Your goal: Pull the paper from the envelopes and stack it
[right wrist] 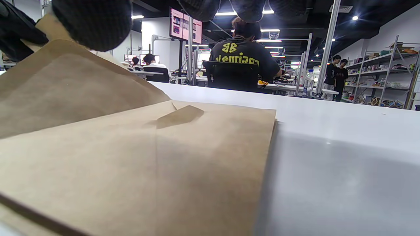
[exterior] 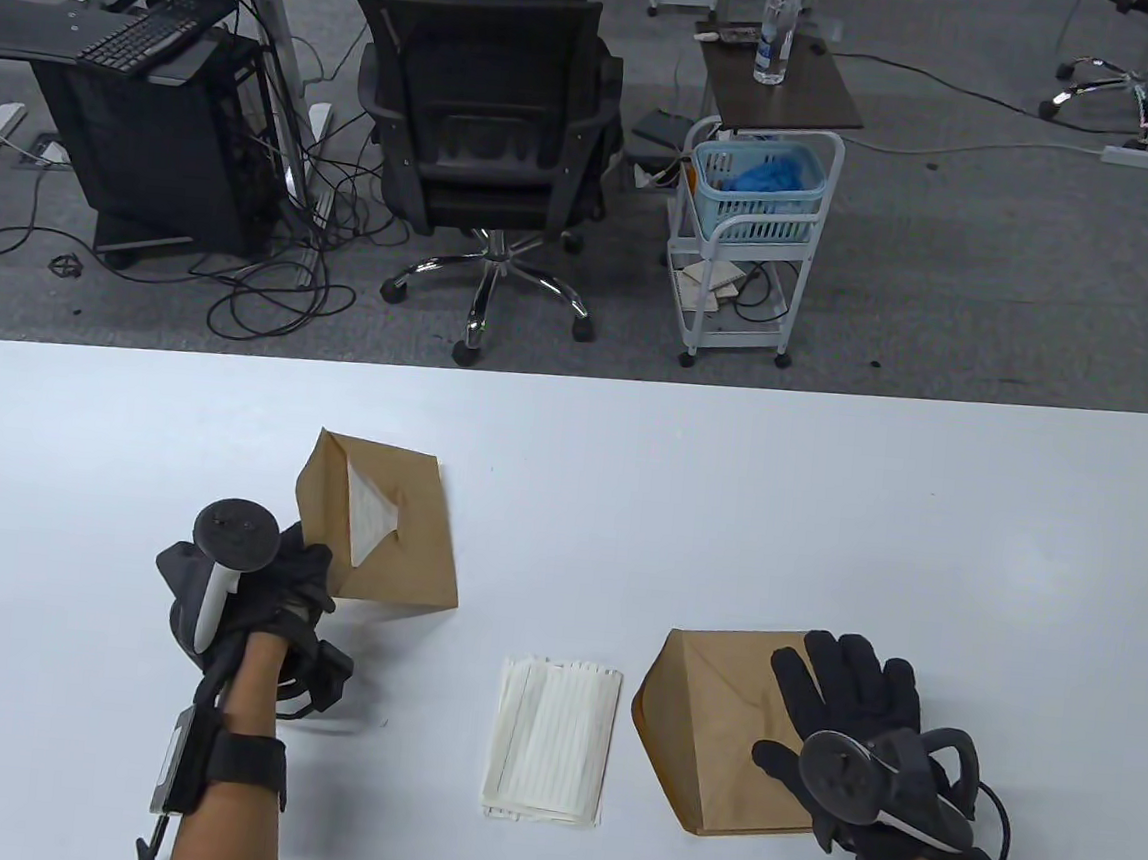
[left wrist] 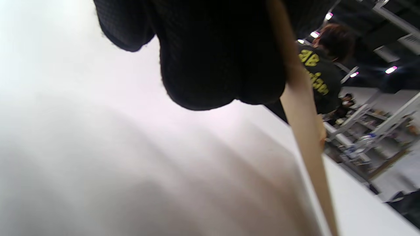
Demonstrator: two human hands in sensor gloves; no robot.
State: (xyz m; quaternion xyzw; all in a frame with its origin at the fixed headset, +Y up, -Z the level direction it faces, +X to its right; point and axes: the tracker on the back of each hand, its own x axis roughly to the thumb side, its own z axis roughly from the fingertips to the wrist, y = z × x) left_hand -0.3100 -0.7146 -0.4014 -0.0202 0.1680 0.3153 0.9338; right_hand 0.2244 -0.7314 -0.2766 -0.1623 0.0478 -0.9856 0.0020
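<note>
My left hand (exterior: pixel 295 576) grips the near left corner of a brown envelope (exterior: pixel 404 536) and holds it tilted off the white table (exterior: pixel 829 493). Its flap is open and white lined paper (exterior: pixel 371 518) shows inside. In the left wrist view the gloved fingers (left wrist: pixel 210 65) fill the top, with the envelope's edge (left wrist: pixel 308 137) seen side-on. My right hand (exterior: pixel 842 694) rests flat, fingers spread, on a second brown envelope (exterior: pixel 708 733) lying on the table, also seen close in the right wrist view (right wrist: pixel 147 157). A stack of white lined papers (exterior: pixel 552 739) lies between the hands.
Beyond the table's far edge stand a black office chair (exterior: pixel 489 142) with a seated person, a white cart (exterior: pixel 752 235) with a blue basket, and a small side table holding a water bottle (exterior: pixel 776 26).
</note>
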